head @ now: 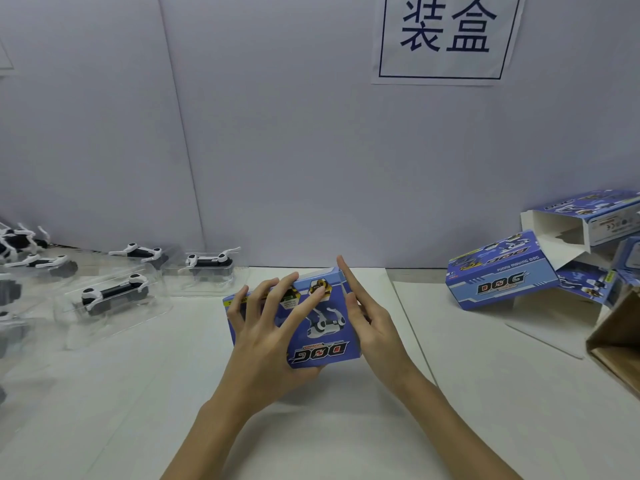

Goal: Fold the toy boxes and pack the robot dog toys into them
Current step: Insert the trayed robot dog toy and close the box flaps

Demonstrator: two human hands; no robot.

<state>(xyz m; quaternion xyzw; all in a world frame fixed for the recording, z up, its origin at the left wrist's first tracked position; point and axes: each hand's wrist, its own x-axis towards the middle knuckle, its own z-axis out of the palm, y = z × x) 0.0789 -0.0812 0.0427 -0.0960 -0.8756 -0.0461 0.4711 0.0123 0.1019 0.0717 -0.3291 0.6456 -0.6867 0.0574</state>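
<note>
Both hands are nearest: a blue toy box (311, 323) is clasped by the left hand (266, 327), while the right hand (367, 317) lies flat-fingered against its end. Bagged robot dogs (114, 294) remain unpacked.

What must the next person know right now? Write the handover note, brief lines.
Left hand: holds the blue toy box, fingers spread across its top face.
Right hand: flat against the box's right end, fingers straight.
Robot dog toys in clear trays wait at left, unpacked.
Other boxes are piled at right, at least one with an open end.
Left: finish this box, pack the remaining dogs.
</note>
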